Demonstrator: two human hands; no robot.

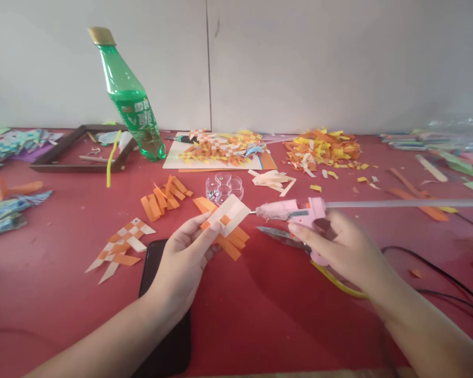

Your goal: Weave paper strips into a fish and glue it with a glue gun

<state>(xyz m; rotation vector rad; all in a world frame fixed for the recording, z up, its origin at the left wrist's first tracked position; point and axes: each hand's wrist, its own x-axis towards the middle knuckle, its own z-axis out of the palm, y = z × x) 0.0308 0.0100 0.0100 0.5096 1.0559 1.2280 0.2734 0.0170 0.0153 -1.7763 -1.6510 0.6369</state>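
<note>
Between its thumb and fingers, my left hand point(191, 244) pinches a woven paper piece point(230, 214) of cream and orange strips, with loose orange ends hanging below. My right hand point(341, 244) is wrapped round a pink hot glue gun point(289, 210) with a clear glue stick point(398, 203) running out of its back. The gun's nozzle is at the right edge of the woven piece; whether it touches I cannot tell. Scissors point(281, 237) lie just below the gun, partly hidden by my right hand. A finished-looking woven paper fish point(120, 244) lies to the left.
A black phone point(167, 336) lies under my left wrist. Orange strips point(165, 197), a clear compartment dish point(224, 184) and cream strips point(274, 180) lie ahead. Behind are a green bottle point(132, 105), a dark frame point(69, 168) and orange-yellow scraps point(325, 147). Black cables point(437, 268) run at right.
</note>
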